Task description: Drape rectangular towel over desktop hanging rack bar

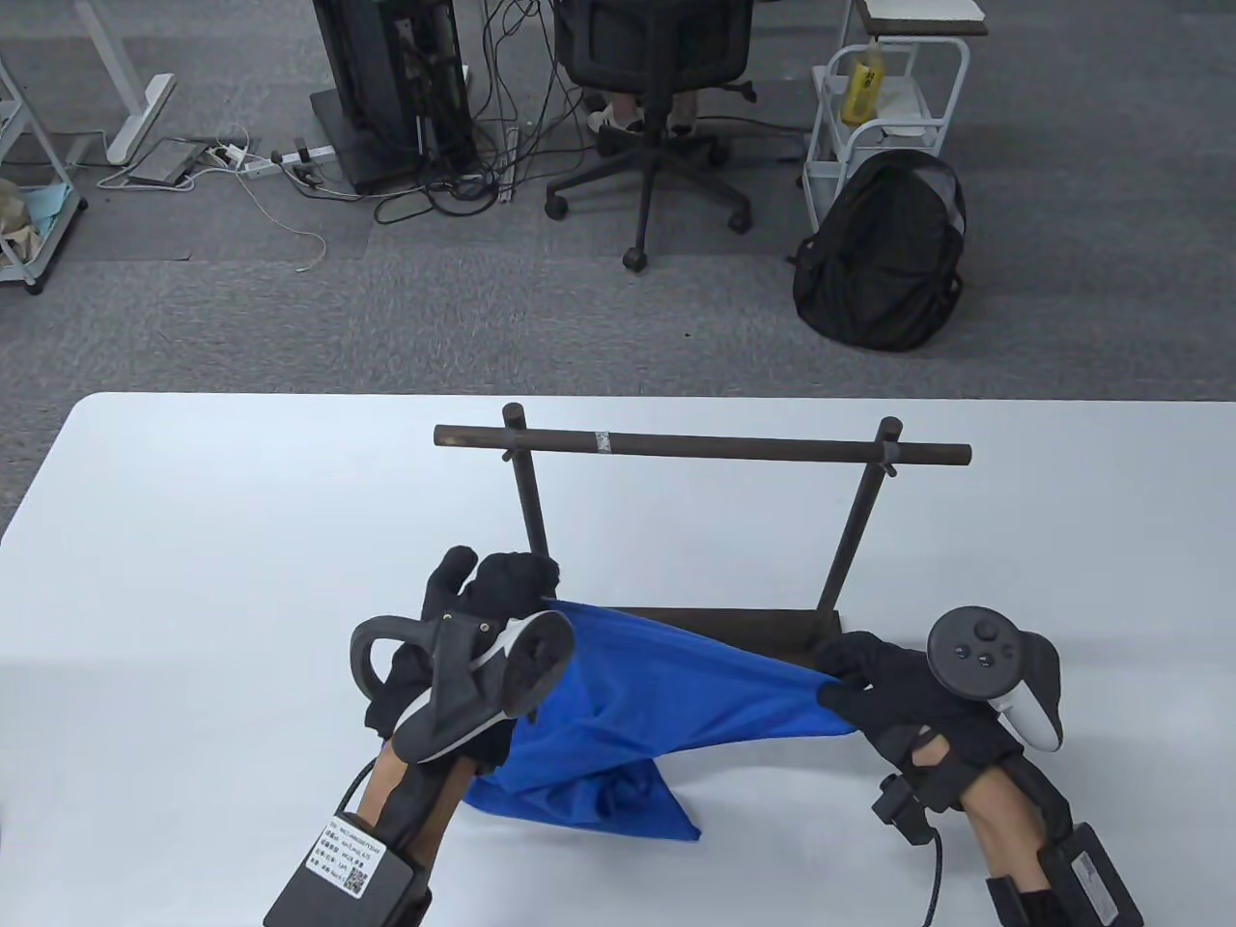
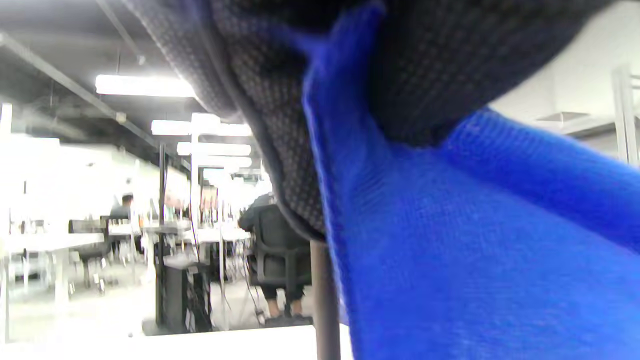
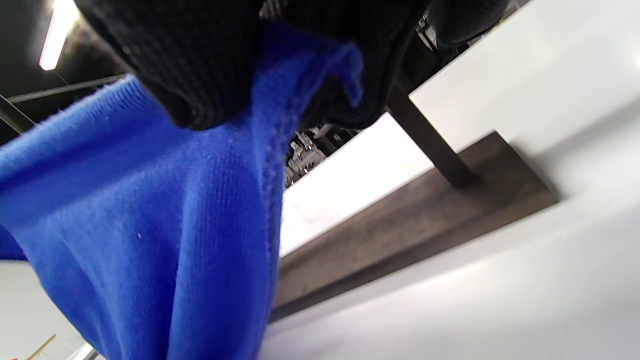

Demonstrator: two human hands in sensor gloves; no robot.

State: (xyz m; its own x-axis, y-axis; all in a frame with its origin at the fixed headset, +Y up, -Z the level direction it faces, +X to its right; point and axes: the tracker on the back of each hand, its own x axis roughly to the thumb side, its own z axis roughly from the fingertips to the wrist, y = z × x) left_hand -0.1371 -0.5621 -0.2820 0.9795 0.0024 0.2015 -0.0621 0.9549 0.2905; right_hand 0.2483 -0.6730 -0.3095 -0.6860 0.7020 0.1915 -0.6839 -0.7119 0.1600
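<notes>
You hold a blue towel point(image 1: 657, 705) stretched between both hands, just in front of the rack point(image 1: 695, 541) on the white tabletop point(image 1: 193, 541). Your left hand point(image 1: 483, 618) pinches one top corner near the left post; your right hand point(image 1: 888, 686) pinches the other corner near the base's right end. Both hands are closed tightly on cloth, as the wrist views confirm. Spreading the edge this way likely readies it to go over the bar point(image 1: 705, 446), which stands higher and farther back. The towel's lower part sags, one corner resting on the tabletop.
</notes>
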